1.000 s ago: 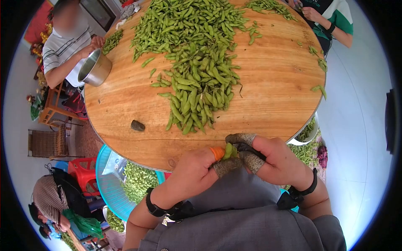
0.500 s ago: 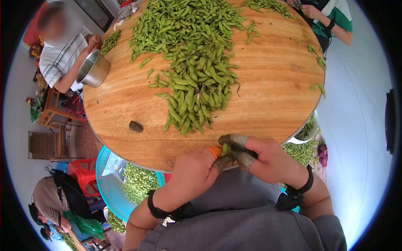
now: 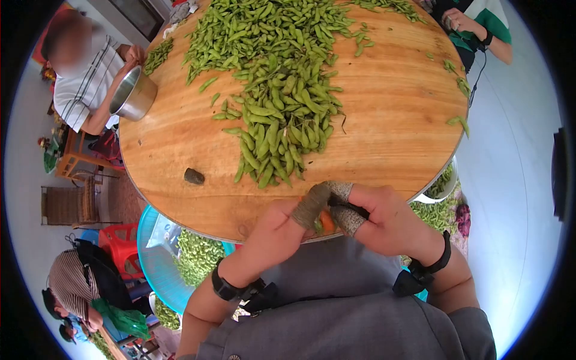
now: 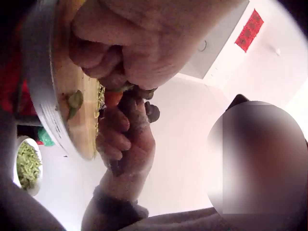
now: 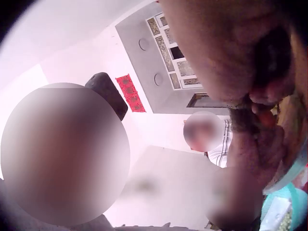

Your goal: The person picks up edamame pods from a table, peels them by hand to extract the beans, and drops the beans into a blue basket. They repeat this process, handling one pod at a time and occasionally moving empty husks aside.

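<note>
Both hands meet at the table's near edge in the head view. My left hand point(image 3: 273, 234), with grey-brown wrapping on its thumb and orange on a finger, grips a green pod point(image 3: 318, 224), mostly hidden by the fingers. My right hand point(image 3: 393, 222), its thumb and a finger wrapped in speckled grey, pinches at the same pod, against the left fingertips. The left wrist view shows my left hand point(image 4: 134, 43) above my right hand point(image 4: 127, 139), fingers curled. Ahead of them, a heap of green pods point(image 3: 279, 114) lies on the round wooden table point(image 3: 396, 132).
A dark stub point(image 3: 194, 176) lies on the table, left of the heap. A metal pot point(image 3: 135, 96) stands at the left edge beside a seated person. Below the table are a turquoise basket point(image 3: 150, 264) of shelled beans and a white bucket point(image 3: 453, 180) of pods.
My left thumb has moved up and over the pod, toward the right fingertips, and the orange-covered finger is now lower. The pod is more hidden. At the upper right, the other person's hands have shifted.
</note>
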{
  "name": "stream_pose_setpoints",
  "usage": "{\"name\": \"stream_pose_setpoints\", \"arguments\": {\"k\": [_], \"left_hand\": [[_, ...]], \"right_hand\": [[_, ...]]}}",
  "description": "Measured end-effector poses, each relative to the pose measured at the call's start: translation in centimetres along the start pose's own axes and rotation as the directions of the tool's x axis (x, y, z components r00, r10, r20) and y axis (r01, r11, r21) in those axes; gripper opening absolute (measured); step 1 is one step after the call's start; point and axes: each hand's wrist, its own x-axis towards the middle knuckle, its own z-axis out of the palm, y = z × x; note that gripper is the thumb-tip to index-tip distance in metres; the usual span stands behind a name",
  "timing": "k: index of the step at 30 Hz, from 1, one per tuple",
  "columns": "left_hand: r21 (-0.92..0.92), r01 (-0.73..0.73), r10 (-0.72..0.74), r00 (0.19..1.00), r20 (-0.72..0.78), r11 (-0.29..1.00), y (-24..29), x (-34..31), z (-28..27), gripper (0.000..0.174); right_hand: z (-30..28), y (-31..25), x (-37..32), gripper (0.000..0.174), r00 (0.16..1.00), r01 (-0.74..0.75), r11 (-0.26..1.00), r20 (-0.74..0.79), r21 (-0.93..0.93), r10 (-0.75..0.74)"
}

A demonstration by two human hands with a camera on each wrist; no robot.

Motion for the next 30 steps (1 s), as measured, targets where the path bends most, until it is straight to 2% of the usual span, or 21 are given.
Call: {"name": "stream_pose_setpoints", "arguments": {"k": [1, 3, 4, 5, 6, 7, 8, 9, 10, 11, 12, 13, 17, 19, 20, 21, 22, 24, 27, 29, 30], "left_hand": [[0.000, 0.001, -0.001, 1.000, -0.003, 1.000, 0.0, 0.0, -0.2, 0.028], [-0.233, 0.144, -0.132, 0.989, 0.064, 0.962, 0.0, 0.1, -0.4, 0.030], [-0.232, 0.142, -0.131, 0.989, 0.062, 0.962, -0.3, 0.3, -0.5, 0.030], [-0.351, 0.151, -0.115, 0.986, 0.120, 0.924, -0.8, 0.4, -0.7, 0.029], [-0.464, 0.165, -0.092, 0.980, 0.175, 0.870, -0.9, 0.4, -0.7, 0.028], [-0.467, 0.160, -0.088, 0.981, 0.172, 0.870, -0.7, 0.4, -0.4, 0.028], [-0.433, 0.115, -0.121, 0.993, 0.013, 0.894, -0.2, 0.4, 0.3, 0.027], [-0.392, 0.076, -0.144, 0.978, -0.148, 0.917, 0.2, 0.4, 0.7, 0.026], [-0.397, 0.068, -0.139, 0.978, -0.153, 0.915, 0.2, 0.4, 0.8, 0.026], [-0.379, -0.007, -0.072, 0.979, -0.192, 0.925, 0.1, 0.4, 0.8, 0.026], [-0.357, -0.079, -0.005, 0.974, -0.228, 0.931, 0.0, 0.4, 0.8, 0.026], [-0.361, -0.083, -0.003, 0.973, -0.231, 0.929, -0.2, 0.5, 0.8, 0.026], [-0.281, -0.200, 0.149, 0.970, -0.193, 0.939, -0.7, 0.9, 0.5, 0.018], [-0.230, -0.255, 0.212, 0.958, -0.194, 0.939, -0.7, 0.9, 0.1, 0.019], [-0.375, -0.210, 0.180, 0.977, -0.113, 0.903, -0.7, 0.8, -0.3, 0.023], [-0.502, -0.148, 0.160, 0.987, -0.019, 0.852, -0.7, 0.7, -0.6, 0.027], [-0.506, -0.155, 0.165, 0.986, -0.025, 0.849, -0.7, 0.6, -0.7, 0.027], [-0.629, -0.100, 0.174, 0.983, 0.057, 0.771, -0.8, 0.5, -1.0, 0.032], [-0.724, -0.073, 0.119, 0.993, 0.012, 0.686, -1.0, 0.6, -1.0, 0.033], [-0.696, -0.095, 0.131, 0.991, -0.001, 0.712, -0.9, 0.5, -1.1, 0.033], [-0.662, -0.111, 0.141, 0.990, -0.009, 0.741, -0.9, 0.4, -1.0, 0.033]], "right_hand": [[-0.1, -0.1, 0.1, 0.039, 0.998, -0.063, 0.998, 0.012, -0.031, 0.064], [0.2, 0.9, 0.2, 0.038, 0.998, -0.062, 0.998, -0.003, 0.022, 0.062], [0.3, 1.2, 0.4, 0.038, 0.998, -0.058, 0.996, -0.019, 0.071, 0.060], [0.2, 1.0, 0.4, 0.038, 0.998, -0.056, 0.996, -0.017, 0.070, 0.058], [0.1, 0.4, 0.4, 0.035, 0.962, -0.272, 0.928, 0.047, 0.254, 0.269], [0.0, 0.1, 0.5, 0.032, 0.880, -0.470, 0.783, 0.147, 0.407, 0.451], [0.0, -0.1, 0.6, 0.032, 0.880, -0.470, 0.786, 0.150, 0.401, 0.450], [0.2, -0.3, 0.6, 0.027, 0.892, -0.437, 0.818, 0.062, 0.373, 0.448], [0.3, -0.4, 0.5, 0.023, 0.898, -0.404, 0.849, -0.026, 0.339, 0.438], [0.7, 0.1, 0.5, 0.023, 0.900, -0.403, 0.853, -0.022, 0.332, 0.435], [1.3, 1.3, 0.4, 0.020, 0.960, -0.200, 0.971, -0.171, 0.132, 0.221], [1.7, 2.2, 0.4, 0.016, 0.964, 0.004, 0.995, -0.266, -0.098, -0.030], [1.4, 2.0, 0.6, 0.015, 0.988, -0.108, 0.994, -0.112, 0.021, 0.110], [0.8, -0.9, 1.1, 0.017, 0.901, -0.426, 0.878, 0.012, 0.220, 0.434], [0.8, -0.7, 1.2, 0.017, 0.902, -0.427, 0.881, 0.024, 0.203, 0.432], [0.8, -0.2, 1.1, 0.016, 0.893, -0.426, 0.769, 0.081, 0.476, 0.444], [0.9, 0.3, 1.1, 0.015, 0.887, -0.401, 0.584, 0.140, 0.705, 0.441], [1.2, 0.7, 1.2, 0.014, 0.896, -0.382, 0.615, 0.114, 0.690, 0.429], [1.0, 0.4, 1.0, 0.015, 0.908, -0.374, 0.708, 0.081, 0.599, 0.410], [1.0, -0.1, 1.0, 0.016, 0.911, -0.385, 0.767, 0.079, 0.513, 0.404], [1.1, -0.3, 1.0, 0.017, 0.932, -0.326, 0.853, -0.009, 0.407, 0.361]]}}
